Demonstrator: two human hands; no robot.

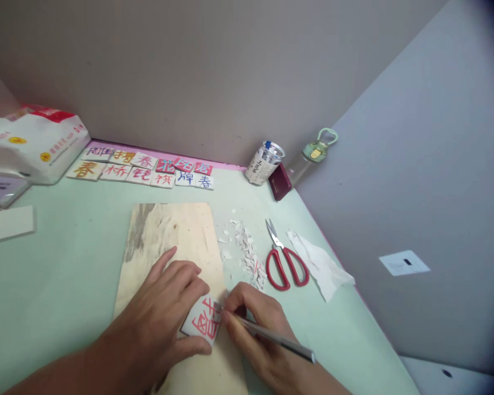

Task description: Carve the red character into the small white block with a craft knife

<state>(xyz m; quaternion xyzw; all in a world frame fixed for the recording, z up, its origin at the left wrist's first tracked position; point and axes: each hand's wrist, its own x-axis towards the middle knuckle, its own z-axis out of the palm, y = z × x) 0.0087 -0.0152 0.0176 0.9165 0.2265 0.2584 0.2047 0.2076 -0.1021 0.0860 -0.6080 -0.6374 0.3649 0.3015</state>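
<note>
Pale green tabletop [66, 274] carries a wooden board [168, 236], where the left hand [160, 318] pins a small red-character tile [203, 323] and the right hand [251, 323] grips a metal carving knife [271, 337]. A slip could nick the fingers [193, 346] just beside. Beyond lie chips [249, 255] and red scissors [286, 263].

Red-handled scissors [286, 262], pale green table [57, 263], white tile [203, 323] with red character, silver knife [271, 337], pink table edge [156, 151]

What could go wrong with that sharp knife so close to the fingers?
The left hand pins the small tile with the red character right beside the tip of the craft knife in the right hand; a slip might nick those fingers. The tile sits near the wooden board edge, so it could slide off. The chips could scatter.
</note>
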